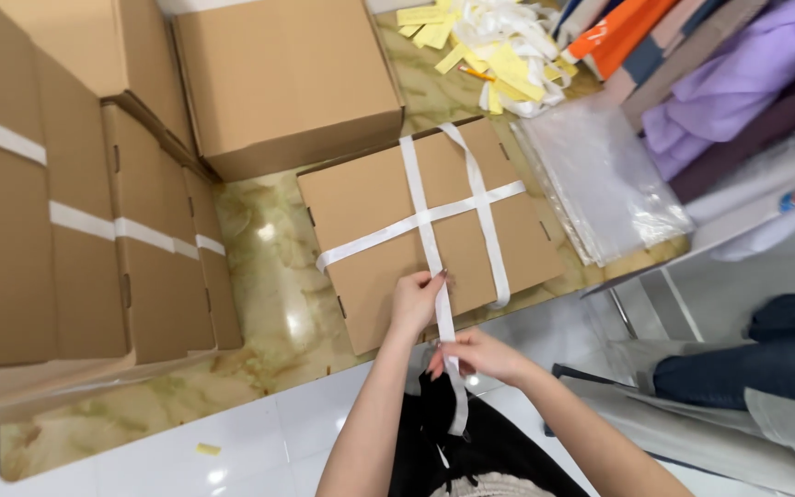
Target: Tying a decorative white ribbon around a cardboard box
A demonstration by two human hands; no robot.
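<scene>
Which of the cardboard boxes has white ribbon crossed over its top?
The flat box nearest the hands, at the table edge. The big box behind it is bare, and the stacked boxes at left carry single bands only.

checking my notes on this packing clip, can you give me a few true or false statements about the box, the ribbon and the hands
1. White ribbon crosses over the top of the flat cardboard box. True.
2. The left hand rests at the near edge of the box, on the ribbon. True.
3. The right hand holds a pair of scissors. False: it pinches the ribbon's hanging end, no scissors show.
4. The box sits on a bare wooden table. False: the table has a glossy green and cream marble look.
5. A stack of clear plastic bags lies right of the box. True.
</scene>
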